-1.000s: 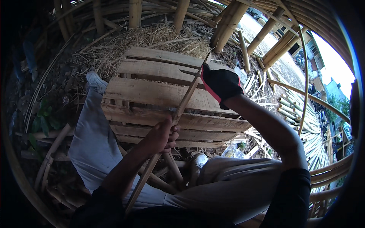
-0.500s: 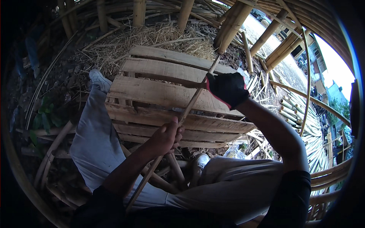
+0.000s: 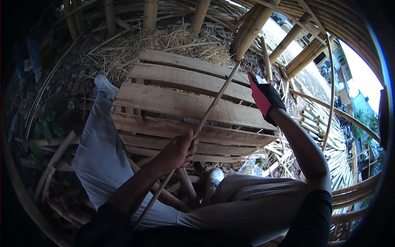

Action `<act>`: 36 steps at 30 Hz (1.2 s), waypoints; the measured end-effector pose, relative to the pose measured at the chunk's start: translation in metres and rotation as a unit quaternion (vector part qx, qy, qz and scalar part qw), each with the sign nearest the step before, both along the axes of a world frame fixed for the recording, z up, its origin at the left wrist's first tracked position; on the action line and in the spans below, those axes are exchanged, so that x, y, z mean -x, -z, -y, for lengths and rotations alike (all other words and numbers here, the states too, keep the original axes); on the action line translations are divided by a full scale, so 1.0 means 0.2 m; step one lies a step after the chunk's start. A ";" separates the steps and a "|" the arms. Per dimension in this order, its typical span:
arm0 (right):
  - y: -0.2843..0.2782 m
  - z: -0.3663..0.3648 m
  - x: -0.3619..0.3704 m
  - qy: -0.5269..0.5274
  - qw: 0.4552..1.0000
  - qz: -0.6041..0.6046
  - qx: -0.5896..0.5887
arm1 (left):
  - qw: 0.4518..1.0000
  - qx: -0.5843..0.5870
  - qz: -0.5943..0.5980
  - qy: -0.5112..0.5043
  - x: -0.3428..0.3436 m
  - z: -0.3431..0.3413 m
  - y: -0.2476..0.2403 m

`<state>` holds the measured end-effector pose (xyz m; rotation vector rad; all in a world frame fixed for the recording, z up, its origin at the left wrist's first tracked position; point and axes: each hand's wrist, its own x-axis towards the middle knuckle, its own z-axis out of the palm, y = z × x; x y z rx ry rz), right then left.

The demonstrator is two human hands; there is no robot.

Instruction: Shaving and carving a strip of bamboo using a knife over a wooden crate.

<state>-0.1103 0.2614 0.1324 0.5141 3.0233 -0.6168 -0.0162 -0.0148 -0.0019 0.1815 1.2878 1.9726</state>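
Note:
My bare left hand point(image 3: 180, 151) is closed around a long, thin bamboo strip point(image 3: 217, 99). The strip slants from my lap up to the far right, crossing above a slatted wooden pallet-like table point(image 3: 164, 92). Its far tip reaches close to the foot of a thick bamboo post. To the right of the strip, and apart from it, my right hand point(image 3: 265, 98) wears a black glove with a pinkish-red palm. Its fingers are stretched out, and I see nothing held in them. The strip's near end runs down past my left forearm over my trousers.
Thick bamboo posts point(image 3: 252, 31) stand beyond the table, with dry straw shavings point(image 3: 164, 39) heaped on the ground. Cut bamboo poles point(image 3: 317, 123) lie in a pile at the right. A curved bamboo strip point(image 3: 331, 94) hangs there. My legs straddle the table's near side.
My right hand has come off the strip and moved right, its fingers straightening and its palm side turning into view. My left hand keeps its grip in nearly the same place.

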 end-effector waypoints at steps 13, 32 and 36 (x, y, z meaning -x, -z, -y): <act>0.14 0.13 -0.23 -0.411 0.911 -0.045 0.006 | 0.993 0.068 -0.088 -0.046 -0.01 -0.05 0.00; 0.08 0.25 -0.13 -0.129 0.969 0.136 0.160 | 0.998 0.005 -0.044 -0.042 -0.02 -0.02 0.02; 0.17 0.18 -0.12 -0.221 0.972 0.047 0.069 | 0.998 0.038 -0.042 -0.024 -0.03 0.04 0.00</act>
